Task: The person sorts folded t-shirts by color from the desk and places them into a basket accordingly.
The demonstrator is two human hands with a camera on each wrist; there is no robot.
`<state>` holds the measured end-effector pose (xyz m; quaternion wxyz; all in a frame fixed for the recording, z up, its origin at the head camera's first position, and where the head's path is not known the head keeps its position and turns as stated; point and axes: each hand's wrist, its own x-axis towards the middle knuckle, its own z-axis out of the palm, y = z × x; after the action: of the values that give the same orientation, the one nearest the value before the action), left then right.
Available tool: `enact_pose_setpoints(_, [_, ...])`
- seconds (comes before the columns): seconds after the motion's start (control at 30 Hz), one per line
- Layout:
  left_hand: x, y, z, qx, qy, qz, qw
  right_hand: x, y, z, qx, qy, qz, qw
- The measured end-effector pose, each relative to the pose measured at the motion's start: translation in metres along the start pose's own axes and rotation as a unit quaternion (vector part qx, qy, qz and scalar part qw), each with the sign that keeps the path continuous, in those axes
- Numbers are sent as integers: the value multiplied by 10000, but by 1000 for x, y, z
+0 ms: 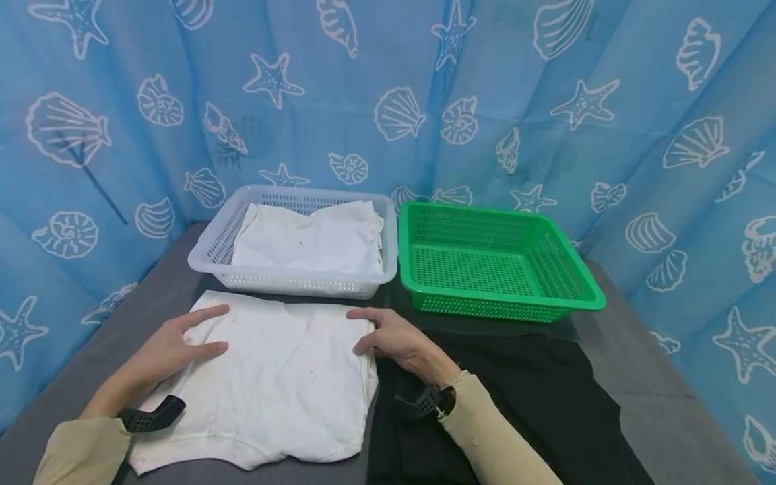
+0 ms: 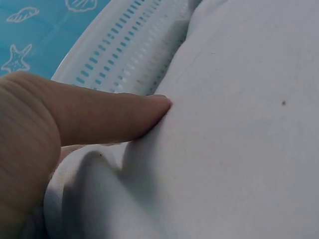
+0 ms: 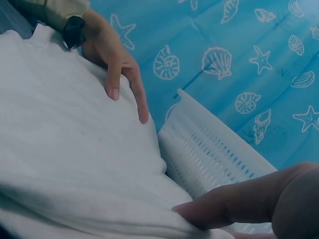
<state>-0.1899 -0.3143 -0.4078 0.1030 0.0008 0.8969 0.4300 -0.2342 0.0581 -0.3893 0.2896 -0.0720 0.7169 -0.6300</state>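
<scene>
Our left hand [image 1: 172, 343] lies flat on the white shirt's [image 1: 273, 384] left edge, lower centre of frame. Our right hand [image 1: 394, 340] pinches its right edge, fingers curled on the cloth.

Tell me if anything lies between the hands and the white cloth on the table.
Nothing visible does. The left hand rests flat on the white cloth, and the right hand already touches its right edge, just in front of the white basket.
</scene>
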Motion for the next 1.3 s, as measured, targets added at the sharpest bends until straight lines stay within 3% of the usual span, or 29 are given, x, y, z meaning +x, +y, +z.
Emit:
enact_pose_setpoints(0.43, [-4,-1,-3,-46,88,84,9999,-2,-1,1,7,145,-331,9993])
enact_pose_setpoints(0.83, [-12,2,-15,-577,624,740,9936,-2,-4,0,-71,690,-1220,9901])
enact_pose_setpoints(1.0, [-15,6,-14,-689,744,687,9925,-3,-4,-1,102,620,-1517,9864])
enact_pose_setpoints(1.3, [-19,9,-14,-1160,822,909,9857,-3,-3,-2,338,390,-1960,9793])
